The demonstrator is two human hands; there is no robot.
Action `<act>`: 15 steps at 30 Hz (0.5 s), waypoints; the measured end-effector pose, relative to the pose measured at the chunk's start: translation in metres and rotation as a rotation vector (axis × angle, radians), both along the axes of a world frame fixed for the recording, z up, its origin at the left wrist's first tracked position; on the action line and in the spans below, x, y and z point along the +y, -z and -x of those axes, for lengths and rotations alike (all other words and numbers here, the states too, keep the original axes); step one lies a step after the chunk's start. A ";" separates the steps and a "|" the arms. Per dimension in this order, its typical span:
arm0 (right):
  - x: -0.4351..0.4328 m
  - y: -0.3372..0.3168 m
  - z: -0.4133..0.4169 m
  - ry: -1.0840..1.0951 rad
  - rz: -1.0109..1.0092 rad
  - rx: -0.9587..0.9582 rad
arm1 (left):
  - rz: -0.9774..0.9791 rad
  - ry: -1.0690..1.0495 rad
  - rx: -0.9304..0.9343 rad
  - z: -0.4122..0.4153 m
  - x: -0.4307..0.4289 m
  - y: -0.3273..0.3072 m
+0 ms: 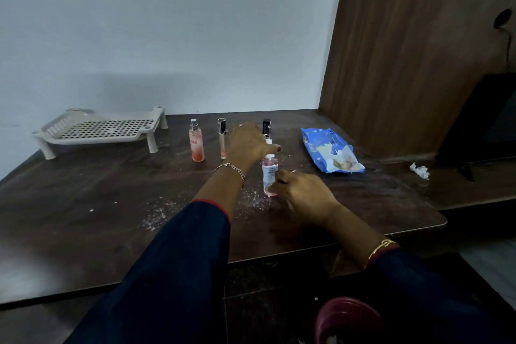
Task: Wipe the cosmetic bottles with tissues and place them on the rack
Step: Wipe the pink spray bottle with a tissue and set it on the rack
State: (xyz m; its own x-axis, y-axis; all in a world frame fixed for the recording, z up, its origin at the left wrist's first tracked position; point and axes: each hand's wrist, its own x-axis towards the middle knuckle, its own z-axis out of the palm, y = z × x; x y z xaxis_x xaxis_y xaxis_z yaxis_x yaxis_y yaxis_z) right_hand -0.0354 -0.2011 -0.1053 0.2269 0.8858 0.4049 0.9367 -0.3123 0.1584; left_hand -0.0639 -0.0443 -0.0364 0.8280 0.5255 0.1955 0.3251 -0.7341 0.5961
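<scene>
Holding bottle (269,173) (upright): left hand (248,144), right hand (303,191).

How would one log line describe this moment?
right hand: grips pump bottle low | left hand: at its top | table: three more bottles upright | rack: no bottles

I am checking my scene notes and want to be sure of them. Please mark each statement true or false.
1. The rack holds no bottle. True.
2. The right hand grips the lower part of the white-labelled bottle. True.
3. The blue tissue pack lies left of the rack. False: it lies to the right of all the bottles, far from the rack.
4. The pink spray bottle lies on its side. False: it stands upright.
5. White crumbs are scattered on the table near the held bottle. True.
</scene>
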 end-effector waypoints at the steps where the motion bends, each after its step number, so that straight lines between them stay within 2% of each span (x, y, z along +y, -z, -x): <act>1: 0.002 -0.003 -0.002 0.014 -0.055 0.000 | -0.013 -0.004 0.003 0.000 0.000 0.000; 7: 0.016 -0.018 -0.002 0.081 -0.283 0.007 | -0.073 -0.018 0.004 0.003 -0.002 -0.001; 12: 0.015 -0.014 -0.003 0.086 -0.293 0.126 | -0.068 0.103 -0.131 0.007 0.000 0.011; 15: 0.013 -0.015 -0.009 0.098 -0.273 0.183 | 0.033 0.168 -0.136 0.008 0.004 0.011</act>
